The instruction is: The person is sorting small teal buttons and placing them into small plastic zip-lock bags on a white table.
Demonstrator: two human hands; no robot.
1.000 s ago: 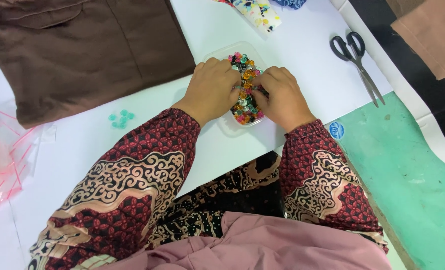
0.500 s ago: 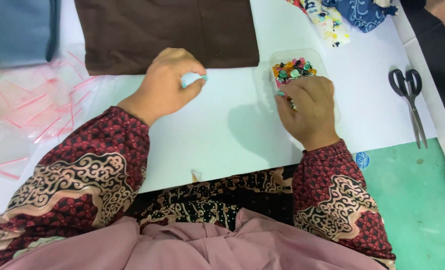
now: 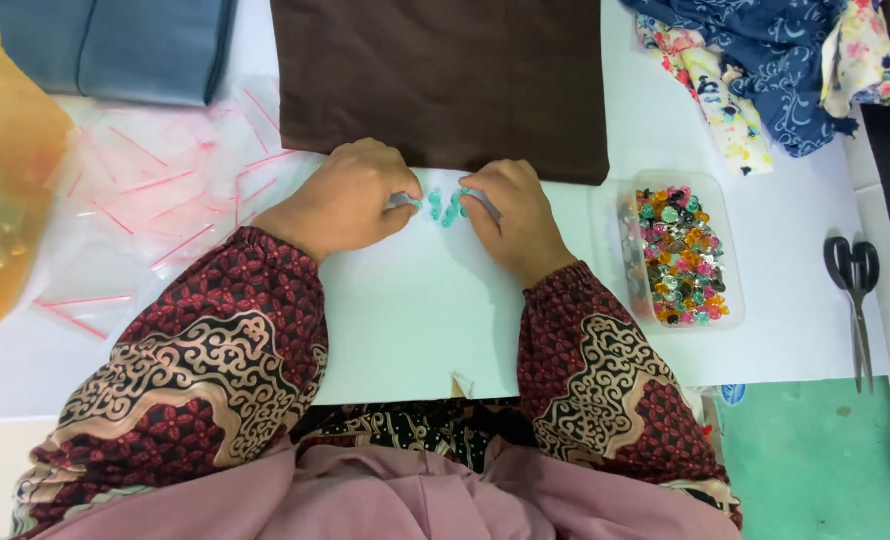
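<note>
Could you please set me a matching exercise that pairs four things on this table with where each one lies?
Things:
1. scissors
2. brown cloth
3. clear tray of coloured beads
4. small teal beads

Places:
A. between the left hand and the right hand
B. at the table's far right edge
C. just beyond both hands
D. between the right hand and the scissors

Pairs: 1-B, 2-C, 3-D, 4-A
</note>
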